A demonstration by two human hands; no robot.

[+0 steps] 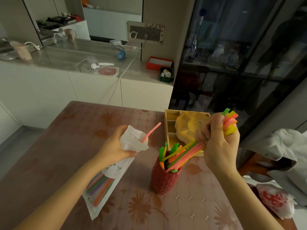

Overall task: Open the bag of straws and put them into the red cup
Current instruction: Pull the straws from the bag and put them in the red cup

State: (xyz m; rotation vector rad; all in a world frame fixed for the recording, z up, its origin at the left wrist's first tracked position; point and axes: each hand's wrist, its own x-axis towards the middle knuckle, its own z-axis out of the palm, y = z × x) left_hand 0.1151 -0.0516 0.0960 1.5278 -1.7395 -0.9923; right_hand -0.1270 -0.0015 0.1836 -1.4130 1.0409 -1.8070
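Nearest the viewer, the bag of straws hangs from the left hand down toward the table; its lower end appears to reach the patterned tablecloth, though contact cannot be confirmed. The left fingers are wrapped tight around the bag's crumpled neck, just below the open mouth. This grip holds the mouth upward and clear of the cup, so that the remaining contents stay inside. One pink straw projects from the mouth at a tilt. Coloured stripes show through or on the bag's lower part; whether they are print or actual straws cannot be determined.

Just to the right stands the red cup, upright on the table. It already holds several straws, their green and orange tops fanned out above the rim.

Above and right of the cup, the right hand is closed in a fist around a bundle of straws. The bundle slants down to the left, with its lower ends inside the cup mouth and its upper ends protruding past the fist. The slant probably guides the ends in together before release.

Behind the cup sits a wooden tray holding a yellow dish. It is not involved in the task.
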